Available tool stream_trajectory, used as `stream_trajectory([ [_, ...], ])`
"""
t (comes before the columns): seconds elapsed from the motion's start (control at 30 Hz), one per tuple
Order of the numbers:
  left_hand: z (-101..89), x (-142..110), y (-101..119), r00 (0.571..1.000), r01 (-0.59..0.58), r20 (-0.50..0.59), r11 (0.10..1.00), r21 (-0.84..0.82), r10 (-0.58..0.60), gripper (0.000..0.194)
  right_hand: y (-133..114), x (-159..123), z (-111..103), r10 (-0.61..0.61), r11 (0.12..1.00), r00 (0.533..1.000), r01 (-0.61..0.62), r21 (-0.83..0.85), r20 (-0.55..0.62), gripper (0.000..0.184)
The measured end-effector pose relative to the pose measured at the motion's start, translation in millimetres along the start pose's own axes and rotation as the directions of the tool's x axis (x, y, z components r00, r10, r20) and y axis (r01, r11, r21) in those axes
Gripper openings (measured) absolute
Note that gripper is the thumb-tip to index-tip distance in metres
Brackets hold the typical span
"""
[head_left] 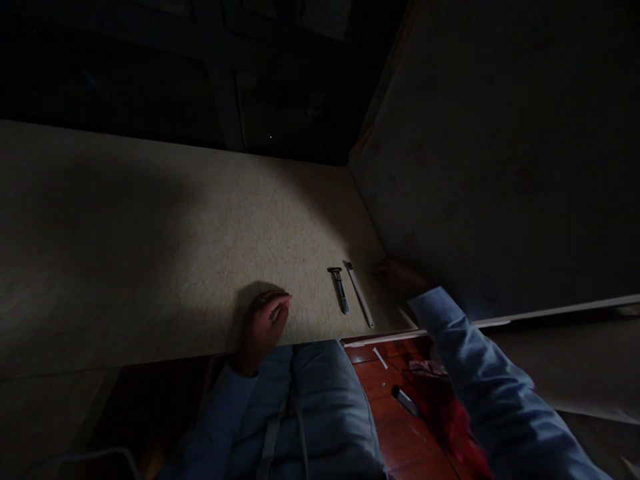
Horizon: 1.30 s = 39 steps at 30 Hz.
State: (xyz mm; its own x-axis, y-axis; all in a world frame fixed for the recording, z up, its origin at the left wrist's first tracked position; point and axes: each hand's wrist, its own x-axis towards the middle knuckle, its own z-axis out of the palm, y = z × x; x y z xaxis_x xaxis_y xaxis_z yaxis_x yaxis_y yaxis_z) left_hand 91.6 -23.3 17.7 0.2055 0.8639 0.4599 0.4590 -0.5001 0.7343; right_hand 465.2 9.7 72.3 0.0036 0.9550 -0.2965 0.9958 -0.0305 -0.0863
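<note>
On the surface, left side: we see bare, cream-to-tan patterning on the surface (200, 233), with broad shadows across it.
Left hand: our left hand (264, 325) is at the near edge, its fingers curled in, thumb and index tips close together; we can see nothing held in them.
Razor: to the right of that hand, the razor (341, 291) lies with its head away from us; pale marks show low on its dark handle, too small for us to read.
Toothbrush: just beside the razor, the toothbrush (361, 295) slants, bristles at the far end, pale handle towards us; we can make out no lettering.
Right hand: our right hand (403, 277) is near the wall, right of the toothbrush; it is too dark for us to tell how far its fingers are open or whether they hold anything.
Room: dark framed panes (280, 100) stand behind, a dim wall (500, 167) rises at the right, and below the near edge we see a reddish floor (400, 443) with a white strip (380, 358) and red cloth (453, 423).
</note>
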Motion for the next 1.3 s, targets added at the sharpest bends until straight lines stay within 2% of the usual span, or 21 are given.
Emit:
stream_trajectory([
  [0.4,-1.3,0,3,1.0,0.018,0.023,1.0,-0.01,-0.018,0.02,9,19,-12,-0.12,0.992,0.986,0.116,0.038,0.114,0.024],
  [0.63,-1.8,1,3,1.0,0.018,0.019,1.0,-0.022,-0.017,0.019,9,19,-17,-0.122,0.992,0.979,0.115,0.047,0.162,0.019],
  [0.93,-3.2,1,5,1.0,0.006,0.026,1.0,-0.005,-0.006,0.02,9,17,-16,-0.1,0.994,0.984,0.092,0.063,0.145,0.02],
  [1.3,-1.2,0,3,0.999,0.03,0.024,0.999,-0.023,-0.03,0.02,19,21,-2,-0.063,0.994,0.995,0.057,0.09,0.075,0.017],
])
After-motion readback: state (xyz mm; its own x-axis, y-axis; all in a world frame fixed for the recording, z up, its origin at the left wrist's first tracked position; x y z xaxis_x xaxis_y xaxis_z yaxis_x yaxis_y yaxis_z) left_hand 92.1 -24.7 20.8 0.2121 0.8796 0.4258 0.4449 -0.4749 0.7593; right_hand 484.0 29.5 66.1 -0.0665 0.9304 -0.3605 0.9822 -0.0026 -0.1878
